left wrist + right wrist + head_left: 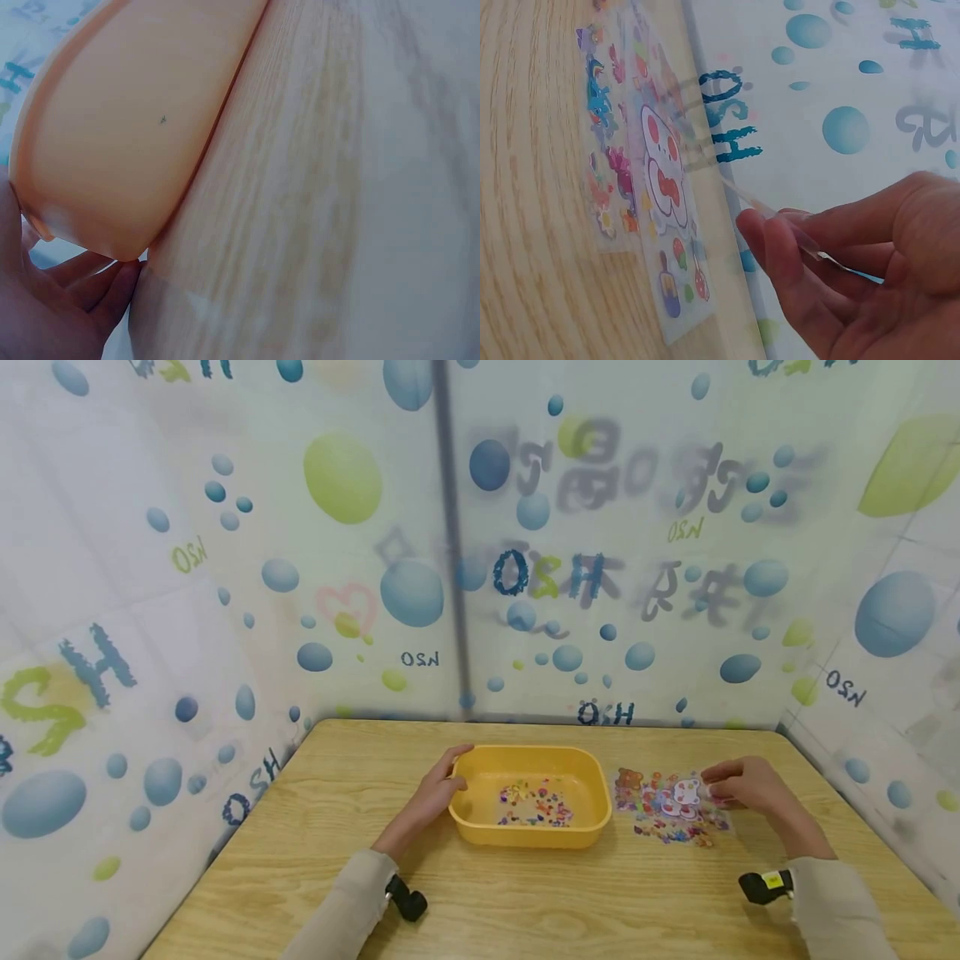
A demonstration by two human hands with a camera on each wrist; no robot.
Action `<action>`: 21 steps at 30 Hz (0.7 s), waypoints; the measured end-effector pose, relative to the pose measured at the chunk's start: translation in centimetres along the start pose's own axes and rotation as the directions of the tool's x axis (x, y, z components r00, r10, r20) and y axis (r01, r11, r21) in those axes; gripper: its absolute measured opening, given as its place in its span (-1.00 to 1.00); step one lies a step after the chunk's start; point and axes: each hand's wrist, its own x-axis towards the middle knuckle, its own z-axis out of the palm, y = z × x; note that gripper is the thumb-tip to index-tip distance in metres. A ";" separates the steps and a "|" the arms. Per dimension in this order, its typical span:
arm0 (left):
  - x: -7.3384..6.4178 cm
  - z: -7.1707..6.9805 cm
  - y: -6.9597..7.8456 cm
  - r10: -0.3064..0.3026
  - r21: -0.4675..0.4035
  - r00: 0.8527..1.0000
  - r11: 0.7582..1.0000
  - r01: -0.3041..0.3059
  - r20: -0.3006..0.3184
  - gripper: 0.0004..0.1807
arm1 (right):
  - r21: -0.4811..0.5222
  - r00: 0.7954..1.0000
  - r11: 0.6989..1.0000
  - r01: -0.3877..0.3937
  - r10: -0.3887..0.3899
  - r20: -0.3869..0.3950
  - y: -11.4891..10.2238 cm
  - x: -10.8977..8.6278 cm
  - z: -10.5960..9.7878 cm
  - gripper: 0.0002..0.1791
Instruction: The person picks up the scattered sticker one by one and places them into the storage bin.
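A yellow plastic basin (528, 837) stands on the table, with many small colourful pieces (536, 814) scattered over its bottom. My left hand (433, 792) holds the basin's left end, thumb over the rim; in the left wrist view its fingers lie against the outer wall. To the basin's right, my right hand (752, 785) pinches the edge of a clear sticker sheet (662, 169) between thumb and fingers. This sheet is tilted up and carries a large white cartoon animal with red marks, plus small fruit and ice-pop stickers. Other colourful sticker sheets (604, 120) lie flat beneath it.
The wooden table (525, 893) runs back to a pale curtain (637, 685) printed with bubbles and letters, which also hangs along both sides. A brown bear sticker (628, 778) shows close to the basin's right end. Black wrist cameras (765, 887) sit at both sleeves.
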 end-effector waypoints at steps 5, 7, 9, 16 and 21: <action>0.0 0.1 -0.1 -0.001 0.001 1.000 1.000 0.001 -0.002 -0.29 | 0.067 1.000 0.998 0.001 0.000 -0.016 0.0 -0.3 -0.1 -0.55; 0.0 0.1 -0.1 -0.001 -0.003 1.000 1.000 0.001 -0.002 -0.29 | 0.081 1.000 0.997 0.016 -0.014 -0.022 0.0 -0.4 -0.1 -0.54; 0.0 0.1 0.0 -0.002 -0.005 1.000 1.000 0.002 -0.002 -0.29 | 0.086 0.999 0.996 0.027 -0.024 -0.032 -0.1 -0.5 -0.1 -0.53; -0.1 0.0 0.2 -0.013 -0.005 1.000 1.000 0.013 -0.003 -0.29 | 0.042 0.996 0.998 0.052 -0.049 -0.070 -0.3 -0.4 -0.3 -0.55; -0.1 0.0 0.2 -0.012 -0.009 1.000 1.000 0.012 -0.001 -0.29 | 0.040 0.993 0.996 0.079 -0.076 -0.085 -0.2 -0.4 -0.4 -0.55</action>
